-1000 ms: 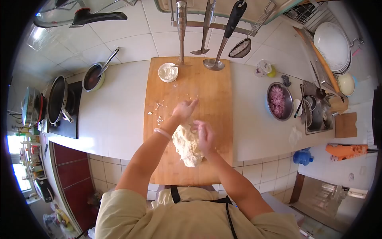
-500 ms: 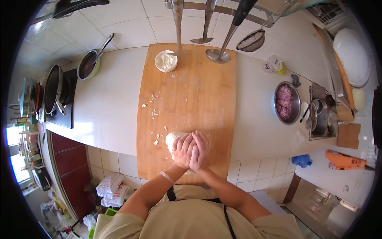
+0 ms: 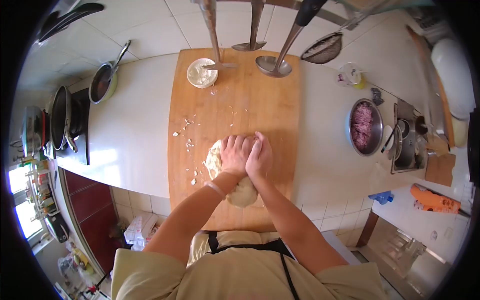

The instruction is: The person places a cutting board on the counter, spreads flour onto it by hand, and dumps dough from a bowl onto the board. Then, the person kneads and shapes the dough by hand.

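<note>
A pale lump of dough [image 3: 243,194] lies on the wooden board [image 3: 250,107], partly hidden under both hands. My left hand [image 3: 236,154], with a band on its wrist, presses down on the dough, its fingers curled over the far side. Right against it, my right hand [image 3: 260,156] bears on the dough too, with its fingers partly hidden. Dough shows to the left of the hands and bulges out below the wrists. Small dough crumbs [image 3: 189,143] are scattered to the left. At the board's far left corner stands a white bowl of flour [image 3: 202,73].
A ladle [image 3: 274,65] and other utensils hang from a rail over the board's far edge. To the right are a metal bowl of chopped purple food [image 3: 361,127] and a sink [image 3: 407,145]. On the left stand a pot [image 3: 103,82] and a frying pan [image 3: 61,118].
Both hands have moved away from my body, further up the board, pushing into the dough. More dough now shows below the wrists. The camera view has shifted slightly.
</note>
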### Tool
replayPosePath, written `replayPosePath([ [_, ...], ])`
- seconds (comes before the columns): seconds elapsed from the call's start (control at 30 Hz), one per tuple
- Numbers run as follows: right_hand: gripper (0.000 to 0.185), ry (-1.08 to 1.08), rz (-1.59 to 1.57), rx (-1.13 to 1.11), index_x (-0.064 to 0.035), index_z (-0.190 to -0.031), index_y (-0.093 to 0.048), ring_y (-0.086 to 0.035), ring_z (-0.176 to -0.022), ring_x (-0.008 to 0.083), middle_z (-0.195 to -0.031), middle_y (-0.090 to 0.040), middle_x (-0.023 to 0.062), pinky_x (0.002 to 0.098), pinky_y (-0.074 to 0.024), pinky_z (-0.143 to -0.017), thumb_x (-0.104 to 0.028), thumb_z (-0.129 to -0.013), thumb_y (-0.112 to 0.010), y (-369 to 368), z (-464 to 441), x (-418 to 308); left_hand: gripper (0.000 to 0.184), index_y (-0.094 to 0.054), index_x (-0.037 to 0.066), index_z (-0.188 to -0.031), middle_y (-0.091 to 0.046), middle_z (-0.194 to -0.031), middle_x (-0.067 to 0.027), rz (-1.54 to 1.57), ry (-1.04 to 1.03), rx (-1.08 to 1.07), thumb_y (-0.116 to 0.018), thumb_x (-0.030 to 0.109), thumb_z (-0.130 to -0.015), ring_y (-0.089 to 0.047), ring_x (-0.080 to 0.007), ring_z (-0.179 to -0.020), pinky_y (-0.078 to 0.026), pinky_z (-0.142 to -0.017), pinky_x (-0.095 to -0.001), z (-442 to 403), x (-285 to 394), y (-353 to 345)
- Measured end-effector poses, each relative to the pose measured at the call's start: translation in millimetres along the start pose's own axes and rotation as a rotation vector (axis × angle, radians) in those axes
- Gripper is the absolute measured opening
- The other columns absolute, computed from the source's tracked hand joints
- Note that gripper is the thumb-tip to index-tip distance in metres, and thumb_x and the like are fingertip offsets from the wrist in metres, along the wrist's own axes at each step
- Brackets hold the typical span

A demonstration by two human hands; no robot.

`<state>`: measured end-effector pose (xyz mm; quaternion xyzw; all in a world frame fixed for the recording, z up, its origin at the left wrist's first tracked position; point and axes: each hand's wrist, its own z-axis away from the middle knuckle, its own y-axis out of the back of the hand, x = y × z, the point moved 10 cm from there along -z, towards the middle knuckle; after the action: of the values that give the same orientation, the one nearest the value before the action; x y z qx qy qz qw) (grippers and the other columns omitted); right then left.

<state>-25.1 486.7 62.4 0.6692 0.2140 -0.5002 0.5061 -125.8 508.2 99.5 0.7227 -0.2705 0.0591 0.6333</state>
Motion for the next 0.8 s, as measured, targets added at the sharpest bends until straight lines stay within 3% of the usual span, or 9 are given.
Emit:
replayPosePath([
  [0.17,0.044,-0.219,0.061,-0.027,-0.0011,-0.120,-0.060,-0.062,-0.099,0.0360,-0.110,-0.065,0.0201,0.0423,-0.0482,-0.090,-0.035,-0.102,-0.039,8.1,-6.9,12.4,0.036,-0.064,0.012,-0.111,-0.063,-0.113,-0.0068,-0.136,0.076,-0.266,-0.052,0.038,-0.089,-0.054,-0.0293,-0.113,-0.037,-0.101,-0.0449,-2.5,-5.8,-21.0],
  [0.23,0.042,-0.230,-0.350,-0.084,0.0001,-0.122,-0.057,-0.063,-0.101,0.0229,-0.109,-0.066,0.0130,0.0361,-0.0490,-0.088,-0.034,-0.105,-0.037,0.8,2.6,31.1,0.053,-0.057,0.012,-0.128,-0.060,-0.129,-0.0069,-0.079,0.188,-0.201,-0.040,0.051,-0.095,-0.049,-0.0333,-0.126,-0.036,-0.103,-0.0500,8.4,-19.5,-13.8],
  [0.27,0.040,-0.049,-0.284,-0.053,-0.0002,-0.122,-0.057,-0.062,-0.100,0.0186,-0.106,-0.065,0.0104,0.0349,-0.0478,-0.090,-0.030,-0.106,-0.035,22.2,19.8,-2.4,0.062,-0.047,0.013,-0.140,-0.057,-0.136,-0.0103,0.017,0.183,-0.519,-0.026,0.055,-0.099,-0.052,-0.0387,-0.124,-0.040,-0.101,-0.0526,7.6,-18.4,-0.3],
  [0.37,0.040,0.140,-0.493,-0.175,-0.0002,-0.125,-0.055,-0.062,-0.098,0.0188,-0.105,-0.064,0.0111,0.0344,-0.0462,-0.093,-0.031,-0.106,-0.036,34.0,72.1,-37.1,0.056,-0.048,0.015,-0.136,-0.064,-0.124,-0.0138,0.253,0.316,-0.599,-0.026,0.052,-0.100,-0.062,-0.0409,-0.108,-0.047,-0.092,-0.0521,-9.4,-30.3,26.0],
  [0.4,0.039,0.149,-0.567,-0.204,-0.0009,-0.129,-0.052,-0.060,-0.100,0.0184,-0.110,-0.062,0.0120,0.0339,-0.0456,-0.094,-0.029,-0.106,-0.038,34.4,82.3,-39.9,0.051,-0.056,0.013,-0.121,-0.069,-0.111,-0.0144,-0.005,0.027,-0.394,-0.027,0.048,-0.101,-0.065,-0.0399,-0.098,-0.049,-0.088,-0.0506,-6.5,-8.8,28.2],
  [0.43,0.039,0.156,-0.565,-0.204,-0.0009,-0.129,-0.052,-0.060,-0.100,0.0184,-0.110,-0.062,0.0120,0.0339,-0.0456,-0.094,-0.029,-0.106,-0.038,34.0,81.6,-38.4,0.041,-0.060,0.014,-0.108,-0.070,-0.103,-0.0147,0.088,0.252,-0.586,-0.031,0.044,-0.101,-0.067,-0.0356,-0.095,-0.049,-0.086,-0.0502,13.5,-16.1,7.3],
  [0.57,0.035,-0.153,-0.640,0.043,-0.0022,-0.130,-0.053,-0.056,-0.115,0.0219,-0.121,-0.060,0.0132,0.0364,-0.0435,-0.099,-0.023,-0.104,-0.042,52.8,74.2,-4.5,0.031,-0.061,0.013,-0.112,-0.068,-0.102,-0.0174,-0.042,0.113,-0.530,-0.043,0.033,-0.096,-0.066,-0.0281,-0.092,-0.048,-0.086,-0.0438,62.0,30.5,37.0],
  [0.67,0.035,0.103,-0.039,-0.131,-0.0029,-0.125,-0.058,-0.052,-0.121,0.0403,-0.126,-0.060,0.0191,0.0452,-0.0371,-0.107,-0.025,-0.099,-0.049,43.1,102.0,-33.0,0.043,-0.059,0.005,-0.122,-0.062,-0.122,-0.0090,0.016,-0.003,-0.089,-0.051,0.029,-0.087,-0.054,-0.0241,-0.116,-0.038,-0.102,-0.0403,107.8,43.0,44.7],
  [0.8,0.042,0.458,0.082,-0.099,-0.0008,-0.126,-0.059,-0.050,-0.123,0.0422,-0.132,-0.057,0.0192,0.0536,-0.0343,-0.106,-0.027,-0.098,-0.042,55.7,144.8,-54.6,0.041,-0.061,0.007,-0.122,-0.060,-0.129,-0.0078,-0.053,-0.067,0.138,-0.045,0.030,-0.092,-0.054,-0.0230,-0.123,-0.034,-0.106,-0.0416,153.4,41.7,43.1],
])
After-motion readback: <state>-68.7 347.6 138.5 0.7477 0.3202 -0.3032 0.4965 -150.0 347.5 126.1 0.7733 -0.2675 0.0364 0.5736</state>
